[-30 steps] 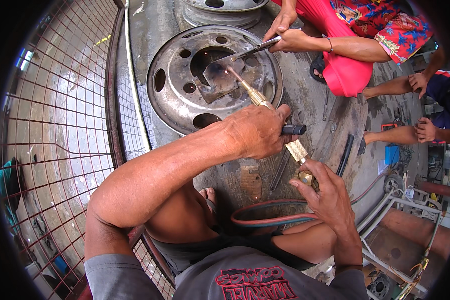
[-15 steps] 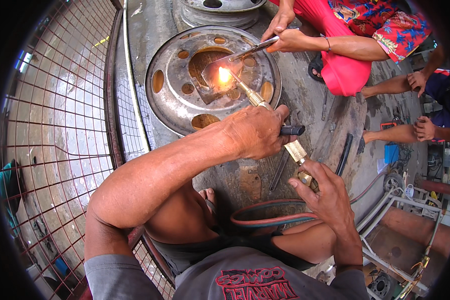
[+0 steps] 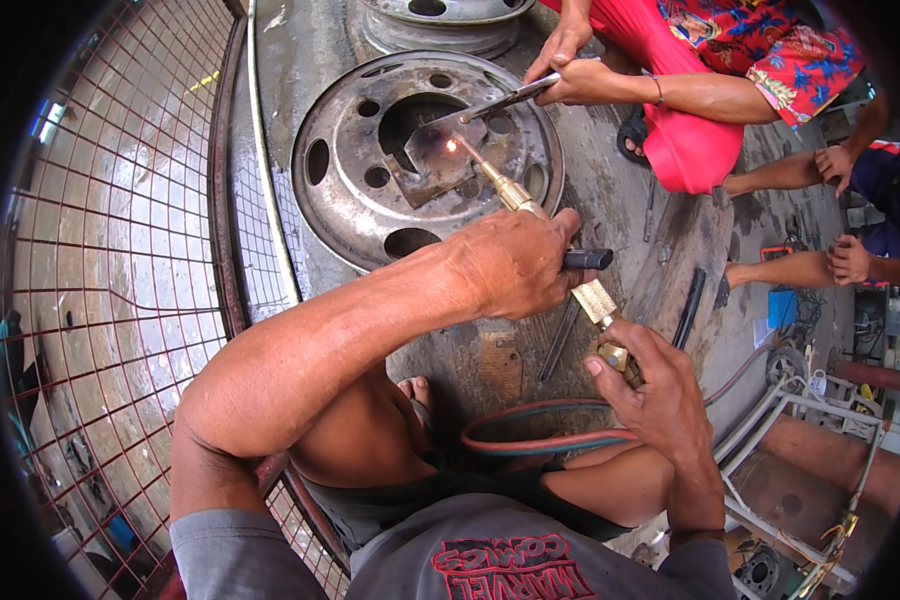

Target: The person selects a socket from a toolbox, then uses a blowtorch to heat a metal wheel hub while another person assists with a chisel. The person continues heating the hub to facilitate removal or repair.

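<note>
My left hand (image 3: 522,262) is closed round the brass gas torch (image 3: 594,303). A black stub (image 3: 587,259), perhaps a handle, sticks out beside that hand; I cannot tell whether it is also gripped. My right hand (image 3: 660,400) has its fingers curled on the valve end of the torch, thumb along its near side. From the torch tip a small orange glow meets a thin metal plate (image 3: 432,155). Plier-like tongs (image 3: 505,100) in a co-worker's hands (image 3: 573,75) reach to this plate, over a steel wheel rim (image 3: 340,215).
Another rim (image 3: 450,35) lies behind. A red wire-mesh fence (image 3: 120,250) runs along the left. Red and green hoses (image 3: 530,432) loop near my legs. Metal bars (image 3: 690,305) lie on the ground at right. A second person sits further right, near a white metal frame (image 3: 780,400).
The large bright flame at the torch tip has shrunk to a small glowing spot. My hands, the torch and the tongs have barely moved.
</note>
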Motion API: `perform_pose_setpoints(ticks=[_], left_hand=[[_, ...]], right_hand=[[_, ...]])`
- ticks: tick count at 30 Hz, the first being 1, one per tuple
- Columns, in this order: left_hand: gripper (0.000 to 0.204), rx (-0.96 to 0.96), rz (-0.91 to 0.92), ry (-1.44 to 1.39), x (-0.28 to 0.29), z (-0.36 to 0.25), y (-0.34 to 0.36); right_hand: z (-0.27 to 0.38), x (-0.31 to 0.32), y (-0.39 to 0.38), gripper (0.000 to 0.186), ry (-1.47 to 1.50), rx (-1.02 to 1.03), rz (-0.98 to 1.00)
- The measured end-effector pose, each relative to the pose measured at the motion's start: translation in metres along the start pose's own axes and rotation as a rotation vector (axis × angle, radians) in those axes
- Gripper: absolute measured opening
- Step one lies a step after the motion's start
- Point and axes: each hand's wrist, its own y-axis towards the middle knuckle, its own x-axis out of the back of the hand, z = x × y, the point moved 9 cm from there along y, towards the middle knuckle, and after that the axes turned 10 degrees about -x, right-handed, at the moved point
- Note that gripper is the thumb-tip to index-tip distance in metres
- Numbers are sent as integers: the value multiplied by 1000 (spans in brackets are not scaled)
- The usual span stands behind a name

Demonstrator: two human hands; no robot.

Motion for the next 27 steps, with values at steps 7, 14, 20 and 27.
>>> perform_pose_setpoints(ticks=[7, 14, 20, 27], left_hand=[[56, -9, -18, 17, 2, 0, 0], [56, 6, -11, 0, 3, -1, -1], [55, 13, -1, 3, 3, -1, -1], [55, 0, -9, 10, 3, -1, -1]], right_hand=[[1, 1, 2, 34, -4, -35, 26], [3, 2, 2, 34, -8, -37, 31], [5, 2, 2, 35, 2, -12, 18], [4, 1, 2, 36, 1, 3, 28]])
